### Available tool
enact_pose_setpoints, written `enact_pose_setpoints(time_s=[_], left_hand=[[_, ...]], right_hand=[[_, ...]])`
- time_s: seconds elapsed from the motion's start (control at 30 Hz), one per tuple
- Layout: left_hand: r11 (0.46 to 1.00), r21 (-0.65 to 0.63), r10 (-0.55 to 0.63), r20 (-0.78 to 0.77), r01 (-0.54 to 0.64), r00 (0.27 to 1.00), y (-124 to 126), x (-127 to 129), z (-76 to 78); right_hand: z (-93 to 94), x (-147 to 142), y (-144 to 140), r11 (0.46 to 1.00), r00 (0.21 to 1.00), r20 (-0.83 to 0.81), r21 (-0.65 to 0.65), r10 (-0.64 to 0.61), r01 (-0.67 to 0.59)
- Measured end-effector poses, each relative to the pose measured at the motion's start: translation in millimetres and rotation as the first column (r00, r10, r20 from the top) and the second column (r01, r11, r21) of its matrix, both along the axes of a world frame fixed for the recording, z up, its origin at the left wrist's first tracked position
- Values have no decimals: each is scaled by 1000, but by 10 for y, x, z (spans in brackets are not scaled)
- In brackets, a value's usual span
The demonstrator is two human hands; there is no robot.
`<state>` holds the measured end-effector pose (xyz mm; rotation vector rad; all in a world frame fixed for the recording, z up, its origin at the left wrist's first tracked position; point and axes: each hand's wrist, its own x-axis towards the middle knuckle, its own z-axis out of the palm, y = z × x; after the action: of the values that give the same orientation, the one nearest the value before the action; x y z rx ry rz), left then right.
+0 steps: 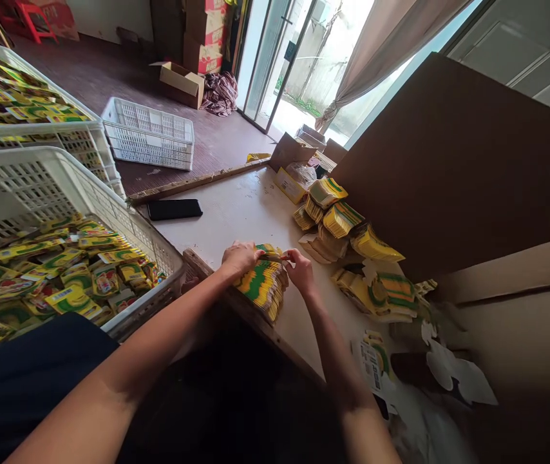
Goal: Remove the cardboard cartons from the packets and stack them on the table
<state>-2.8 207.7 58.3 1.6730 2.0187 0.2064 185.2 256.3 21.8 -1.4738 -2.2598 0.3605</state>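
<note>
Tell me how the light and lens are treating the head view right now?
Head view: the doorway is blown out white; daylight falls on the table; the lap below is deep shadow; wide lens bends the crate edges; the sachet stack between the left hand and right hand stays sharp.

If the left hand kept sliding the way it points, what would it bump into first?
Probably the right hand: the left hand points right across the packet stack both hold, fingers nearly meeting there.
</note>
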Motion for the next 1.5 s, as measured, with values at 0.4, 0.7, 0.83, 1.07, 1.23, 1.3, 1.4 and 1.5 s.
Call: enact_pose_setpoints(time_s=[0.4,0.7,0.83,1.07,1.23,1.3,1.4,1.5], left_hand=[[999,26,-36,-32,37,999,-15,-5,-24],[996,50,-69,-40,71,997,-6,-7,-92],[996,51,-67,-38,69,997,5,-4,-109],[997,43,-67,-27,68,997,10,-3,-94],[996,49,-71,-25,72,997,5,-5,-75],[996,50,-70,-26,71,997,-3,-6,-60],[996,55,-68,-24,69,997,-15,-7,-40],[996,56,-65,-18,66,998,-18,-10,-38]], right_hand=[[74,-211,174,999,995,95,12,-37,36],[7,-387,278,994,981,159,3,-110,111],[-18,-422,300,990,979,149,-12,-139,142],[-19,-426,272,978,980,71,-76,-188,194],[-37,-442,282,954,965,-22,-157,-261,255],[-44,-443,299,939,955,-61,-210,-290,272],[-52,-446,321,909,935,-120,-305,-333,284],[-68,-483,317,865,908,-179,-417,-379,279]])
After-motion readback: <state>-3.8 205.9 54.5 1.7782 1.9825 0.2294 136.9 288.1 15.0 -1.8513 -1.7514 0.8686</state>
